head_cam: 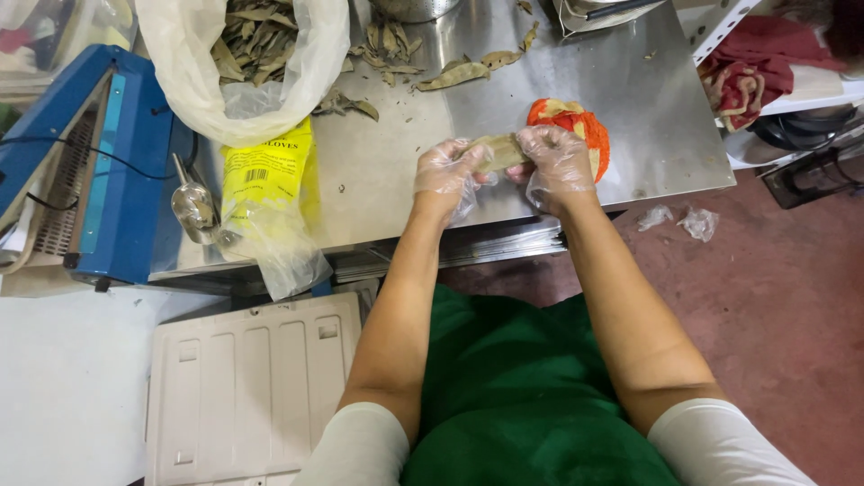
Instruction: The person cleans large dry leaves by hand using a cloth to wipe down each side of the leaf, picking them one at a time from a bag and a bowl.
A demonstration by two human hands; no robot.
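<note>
Steel sheeting is forming the bench (pixel 648 117), and light is glinting off it across the far right corner. The left hand (pixel 445 175) and the right hand (pixel 556 162), both wearing thin clear gloves, are pinching a dried brownish leaf (pixel 498 153) between them, one at each end, and are holding it just above the bench's near edge. An orange cloth (pixel 580 126) is lying bunched on the bench right behind the right hand. More dried leaves (pixel 459 74) are lying scattered toward the far edge, and a clear plastic bag (pixel 243 63) at the far left corner is gaping open, stuffed with the same leaves. A yellow packet (pixel 270 175) is lying in front of that bag, with its clear end hanging over the near edge. A small metal scoop (pixel 193 207) is resting beside the packet, against a blue sealing machine (pixel 108 162) that is taking up the left end. Below the bench, a pale plastic panel (pixel 252 387) is lying on the white floor at the left, while the floor on the right is showing dull red, with two scraps of clear plastic (pixel 679 220) lying on it. A red cloth (pixel 747 67) is lying heaped on a white shelf at the right.
</note>
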